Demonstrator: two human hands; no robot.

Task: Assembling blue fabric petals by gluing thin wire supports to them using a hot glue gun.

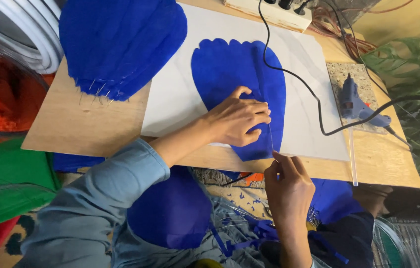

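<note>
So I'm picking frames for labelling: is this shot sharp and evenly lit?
Head view: even soft light, no glare on the white sheet; left hand and right hand sharp; thin wire faint; edges bowed by the wide lens; plant dimmer.

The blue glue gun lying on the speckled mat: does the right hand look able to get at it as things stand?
Probably yes. The blue glue gun lies uncovered on its speckled mat, with only a black cord crossing the board between. But the right hand is pinching a thin wire and would need to let go first.
</note>
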